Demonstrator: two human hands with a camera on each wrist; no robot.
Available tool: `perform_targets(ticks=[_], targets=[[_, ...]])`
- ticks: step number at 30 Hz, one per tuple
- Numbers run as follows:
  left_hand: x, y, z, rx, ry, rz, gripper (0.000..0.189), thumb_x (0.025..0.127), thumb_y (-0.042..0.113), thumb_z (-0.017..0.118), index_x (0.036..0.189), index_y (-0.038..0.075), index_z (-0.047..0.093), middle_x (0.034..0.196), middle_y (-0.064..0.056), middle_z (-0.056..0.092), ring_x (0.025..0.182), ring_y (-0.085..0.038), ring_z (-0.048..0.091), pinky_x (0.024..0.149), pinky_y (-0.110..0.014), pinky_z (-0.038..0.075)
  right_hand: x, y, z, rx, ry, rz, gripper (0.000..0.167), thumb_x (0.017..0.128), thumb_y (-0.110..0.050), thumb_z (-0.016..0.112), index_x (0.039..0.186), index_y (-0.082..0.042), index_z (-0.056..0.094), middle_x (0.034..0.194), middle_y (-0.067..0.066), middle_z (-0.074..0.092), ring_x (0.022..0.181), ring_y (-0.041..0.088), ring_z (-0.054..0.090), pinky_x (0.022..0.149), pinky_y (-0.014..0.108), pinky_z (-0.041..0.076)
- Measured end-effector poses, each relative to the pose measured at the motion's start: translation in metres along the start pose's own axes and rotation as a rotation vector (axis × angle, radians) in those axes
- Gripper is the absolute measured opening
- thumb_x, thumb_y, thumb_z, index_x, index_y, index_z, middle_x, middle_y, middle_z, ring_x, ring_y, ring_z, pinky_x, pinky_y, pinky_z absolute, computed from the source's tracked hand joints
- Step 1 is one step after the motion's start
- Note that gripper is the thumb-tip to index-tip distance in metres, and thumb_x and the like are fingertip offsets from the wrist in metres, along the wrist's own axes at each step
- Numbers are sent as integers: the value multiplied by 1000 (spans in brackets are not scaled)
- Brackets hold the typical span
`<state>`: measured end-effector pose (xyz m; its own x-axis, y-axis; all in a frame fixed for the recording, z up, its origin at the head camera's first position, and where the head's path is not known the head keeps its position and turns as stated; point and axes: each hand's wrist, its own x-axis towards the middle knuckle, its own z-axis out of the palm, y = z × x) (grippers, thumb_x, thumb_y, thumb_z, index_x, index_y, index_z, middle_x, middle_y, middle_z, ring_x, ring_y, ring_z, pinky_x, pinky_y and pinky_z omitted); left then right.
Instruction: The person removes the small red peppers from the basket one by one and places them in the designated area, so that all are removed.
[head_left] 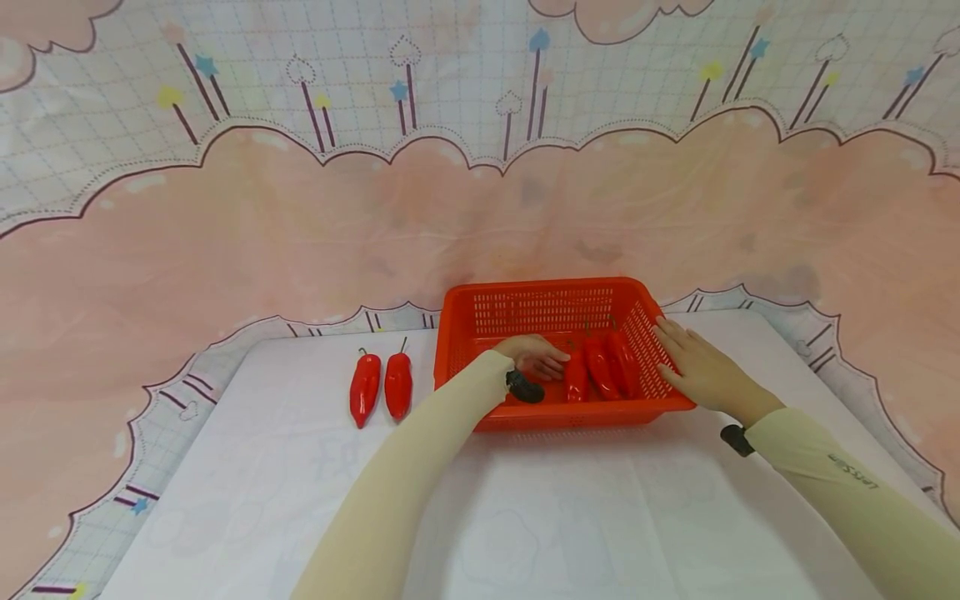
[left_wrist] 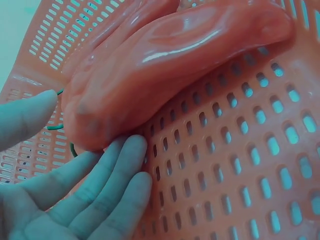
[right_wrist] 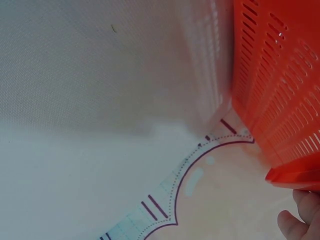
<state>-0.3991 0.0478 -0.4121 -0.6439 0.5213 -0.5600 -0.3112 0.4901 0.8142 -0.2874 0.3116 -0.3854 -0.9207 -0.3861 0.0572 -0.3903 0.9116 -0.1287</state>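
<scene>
Inside the red plastic basket (head_left: 540, 412), my left hand (head_left: 531, 354) is beside the nearest red pepper (head_left: 576, 379). In the left wrist view its fairly straight fingertips (left_wrist: 131, 150) touch the pepper's stem end, and the thumb stands apart from it. Two more red peppers (head_left: 600, 367) lie against the first, toward the basket's right wall. My right hand (head_left: 701, 371) rests on the basket's right rim with fingers extended. The right wrist view catches only some fingertips (right_wrist: 292, 225) by the rim (right_wrist: 295, 177).
Left of the basket, two red peppers (head_left: 364, 390) lie side by side on the white tabletop (head_left: 315, 500), stems pointing away. A patterned pink cloth (head_left: 337, 233) hangs behind the table. The basket stands near the back edge.
</scene>
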Motion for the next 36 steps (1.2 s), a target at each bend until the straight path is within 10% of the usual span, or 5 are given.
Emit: perform_targets(ticks=[36], targets=[[-9, -3, 8, -107, -79, 29, 37, 94, 15, 56, 125, -4, 57, 136, -20, 52, 125, -33, 51, 108, -42, 40, 0, -1, -3, 19, -20, 8, 66, 94, -23, 48, 143, 11, 23, 153, 28, 17, 141, 43, 16, 114, 59, 16]])
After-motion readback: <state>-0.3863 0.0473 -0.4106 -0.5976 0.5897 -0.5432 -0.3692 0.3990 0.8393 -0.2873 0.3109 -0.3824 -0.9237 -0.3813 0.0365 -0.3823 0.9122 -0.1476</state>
